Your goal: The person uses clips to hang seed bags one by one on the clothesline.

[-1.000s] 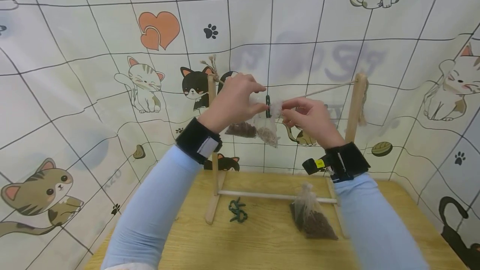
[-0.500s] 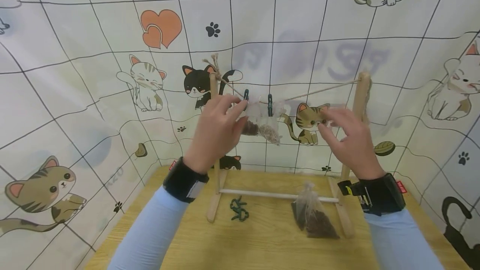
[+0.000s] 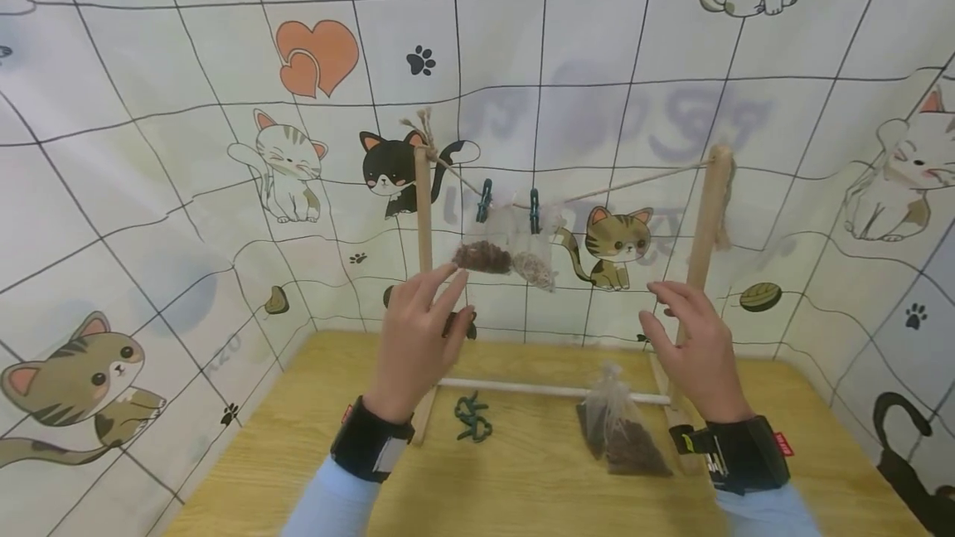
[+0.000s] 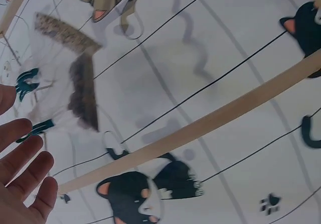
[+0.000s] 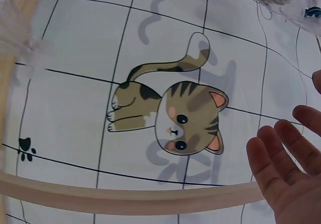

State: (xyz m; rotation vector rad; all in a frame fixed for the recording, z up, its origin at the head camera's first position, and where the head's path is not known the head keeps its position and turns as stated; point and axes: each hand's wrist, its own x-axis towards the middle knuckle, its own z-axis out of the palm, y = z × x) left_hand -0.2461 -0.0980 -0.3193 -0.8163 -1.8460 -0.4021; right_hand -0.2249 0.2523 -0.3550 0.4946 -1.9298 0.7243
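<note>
Two sheer drawstring bags hang side by side from a rope in the head view, each under a dark green clothespin. The left bag has dark brown contents, the right bag paler ones. My left hand is just below the left bag, fingers relaxed and holding nothing. My right hand is in front of the right wooden post, its fingers loosely bent with nothing in them. The left wrist view shows both bags with their clothespins beyond my fingertips.
A wooden frame with a white crossbar stands on the wood-grain table. Several green clothespins lie in a small pile near its left foot. Filled sheer bags sit at the right. Behind hangs a cat-print cloth.
Both hands have come away from the hanging bags and clothespins and moved down, the right hand also to the right. The bags hang on the rope by themselves.
</note>
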